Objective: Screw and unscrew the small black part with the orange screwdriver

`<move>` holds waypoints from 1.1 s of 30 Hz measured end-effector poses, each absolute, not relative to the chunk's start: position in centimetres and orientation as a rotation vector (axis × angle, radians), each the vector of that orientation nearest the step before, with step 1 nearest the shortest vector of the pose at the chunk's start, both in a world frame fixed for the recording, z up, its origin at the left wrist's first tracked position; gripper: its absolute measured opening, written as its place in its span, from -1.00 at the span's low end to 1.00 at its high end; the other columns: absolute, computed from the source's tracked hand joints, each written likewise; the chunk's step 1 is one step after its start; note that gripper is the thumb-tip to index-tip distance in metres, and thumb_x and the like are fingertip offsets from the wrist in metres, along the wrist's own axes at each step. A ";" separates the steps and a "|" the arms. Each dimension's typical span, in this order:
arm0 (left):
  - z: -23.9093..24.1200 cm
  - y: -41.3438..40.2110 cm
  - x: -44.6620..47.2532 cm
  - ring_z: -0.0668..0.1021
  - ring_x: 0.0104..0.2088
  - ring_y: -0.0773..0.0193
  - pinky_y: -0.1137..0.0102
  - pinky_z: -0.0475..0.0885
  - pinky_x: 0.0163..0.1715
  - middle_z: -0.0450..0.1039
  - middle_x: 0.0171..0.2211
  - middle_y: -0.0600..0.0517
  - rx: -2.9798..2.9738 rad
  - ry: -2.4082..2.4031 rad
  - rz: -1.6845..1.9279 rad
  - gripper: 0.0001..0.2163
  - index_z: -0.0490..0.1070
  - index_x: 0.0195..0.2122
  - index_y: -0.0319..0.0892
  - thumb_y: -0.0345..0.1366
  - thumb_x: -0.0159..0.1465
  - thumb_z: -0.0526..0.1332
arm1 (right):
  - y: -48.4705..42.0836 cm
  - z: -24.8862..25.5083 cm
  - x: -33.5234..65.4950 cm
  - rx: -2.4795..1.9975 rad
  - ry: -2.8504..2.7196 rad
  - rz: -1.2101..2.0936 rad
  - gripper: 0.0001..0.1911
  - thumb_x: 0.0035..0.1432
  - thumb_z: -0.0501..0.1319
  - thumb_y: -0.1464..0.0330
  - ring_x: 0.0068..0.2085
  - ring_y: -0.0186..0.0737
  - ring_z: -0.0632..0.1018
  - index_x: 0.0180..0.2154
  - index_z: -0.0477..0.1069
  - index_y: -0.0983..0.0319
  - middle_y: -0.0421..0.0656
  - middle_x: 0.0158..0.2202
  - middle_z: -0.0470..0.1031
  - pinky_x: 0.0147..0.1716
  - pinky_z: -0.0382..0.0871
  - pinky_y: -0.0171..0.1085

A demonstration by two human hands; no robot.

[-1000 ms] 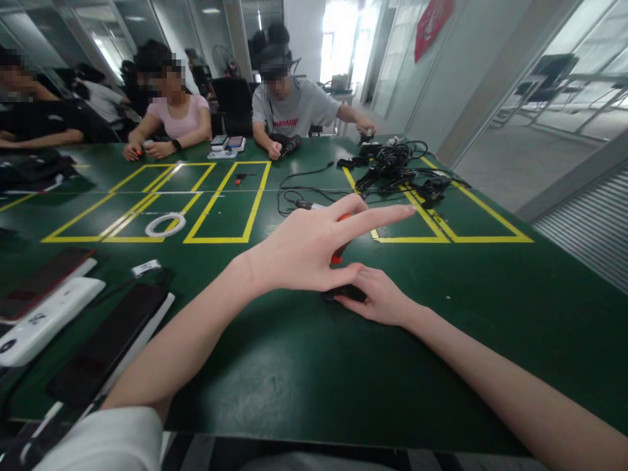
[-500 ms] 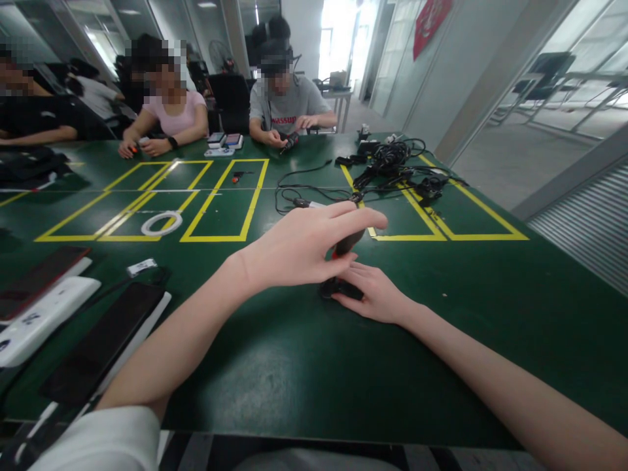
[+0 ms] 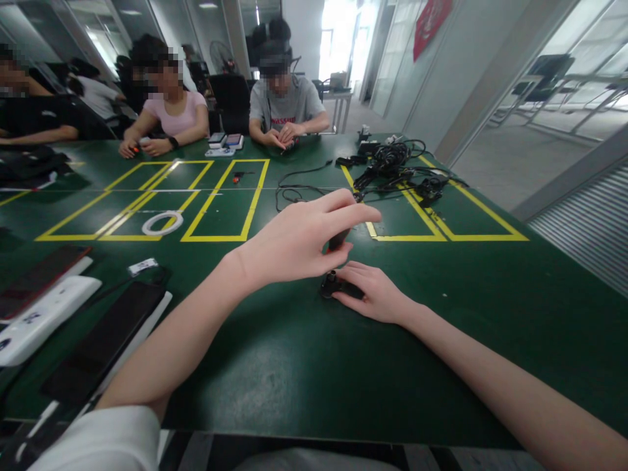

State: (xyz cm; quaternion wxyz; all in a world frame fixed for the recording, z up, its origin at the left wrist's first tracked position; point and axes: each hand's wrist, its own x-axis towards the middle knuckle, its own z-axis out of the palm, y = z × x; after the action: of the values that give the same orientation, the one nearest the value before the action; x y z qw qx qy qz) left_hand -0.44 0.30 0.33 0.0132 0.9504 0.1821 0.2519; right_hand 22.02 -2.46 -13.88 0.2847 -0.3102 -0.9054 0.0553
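My left hand (image 3: 311, 235) hovers over the table with its fingers curled around a dark, rounded handle (image 3: 338, 241) with a bit of red at its lower end. Most of that handle is hidden behind my fingers, so its exact kind does not show. Just below and to the right, my right hand (image 3: 375, 294) rests on the green table (image 3: 275, 366). Thumb and fingers pinch a small black part (image 3: 347, 288) lying flat there. A short round stub (image 3: 332, 277) stands up from the part's left end, apart from the handle above it.
Left of my arm lie a black phone (image 3: 108, 340), a white power strip (image 3: 53, 317) and a roll of white tape (image 3: 162, 223). Tangled black cables (image 3: 392, 160) spread at the far right. Two people (image 3: 287, 108) sit working across the table; another is at far left.
My left hand has shifted slightly left with the dark handle, uncovering the stub on the black part. My right hand stays put. The person opposite has brought their hands together.
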 end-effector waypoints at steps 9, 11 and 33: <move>0.2 0.4 -0.4 0.57 -0.10 0.25 0.44 0.47 -0.19 0.48 0.00 -0.09 2.966 0.498 0.792 -0.59 0.39 0.21 -0.13 -0.47 0.35 0.08 | -2.4 -13.9 22.1 -0.844 -2.426 0.193 -0.80 0.41 0.19 0.28 -0.18 0.00 0.64 -0.01 0.44 0.22 0.00 -0.18 0.64 -0.21 0.58 -0.07; 0.2 0.3 -0.3 0.58 -0.10 0.26 0.46 0.47 -0.22 0.46 0.05 -0.09 2.954 0.526 0.800 -0.60 0.38 0.22 -0.11 -0.44 0.37 0.10 | -2.5 -13.9 22.1 -0.840 -2.420 0.187 -0.80 0.41 0.19 0.29 -0.19 -0.01 0.64 -0.01 0.44 0.21 -0.01 -0.20 0.64 -0.22 0.58 -0.07; 0.4 0.1 -0.4 0.57 -0.12 0.25 0.47 0.47 -0.21 0.48 0.01 -0.06 2.973 0.535 0.673 -0.43 0.25 0.36 -0.06 -0.42 0.30 0.14 | -2.4 -14.2 22.1 -0.850 -2.414 0.210 -0.77 0.40 0.20 0.28 -0.15 0.03 0.65 0.01 0.45 0.23 0.04 -0.14 0.64 -0.16 0.60 -0.02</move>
State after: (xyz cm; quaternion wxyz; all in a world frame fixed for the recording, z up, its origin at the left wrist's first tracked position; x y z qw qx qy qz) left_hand -0.38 0.06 0.39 0.0235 0.9604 0.1729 0.2174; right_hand 22.14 -2.44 -14.24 0.2830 -0.3175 -0.9016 0.0784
